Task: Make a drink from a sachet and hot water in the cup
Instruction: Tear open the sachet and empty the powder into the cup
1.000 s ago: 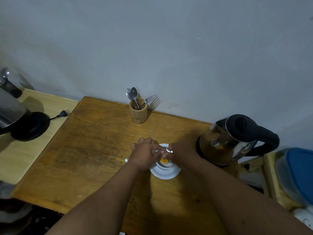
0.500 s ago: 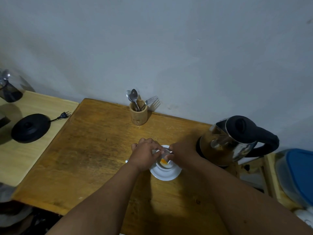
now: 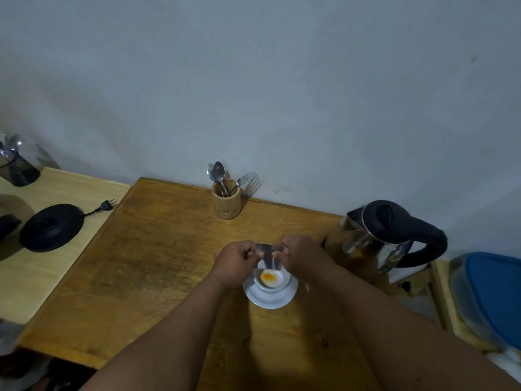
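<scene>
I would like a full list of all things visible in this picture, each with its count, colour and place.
table: 1, brown wood, centre
cup: 1, white, orange powder inside, on the saucer
saucer: 1, white, near middle of table
sachet: 1, silvery, held above the cup
kettle: 1, steel with black lid and handle, right of the cup
cutlery holder: 1, wooden, with spoons and a fork, by the wall
kettle base: 1, black, unplugged, on the pale side table at left
dark holder: 1, far left, with cutlery
lidded container: 1, blue lid, far right
left hand: pinching the sachet
right hand: pinching the sachet
</scene>
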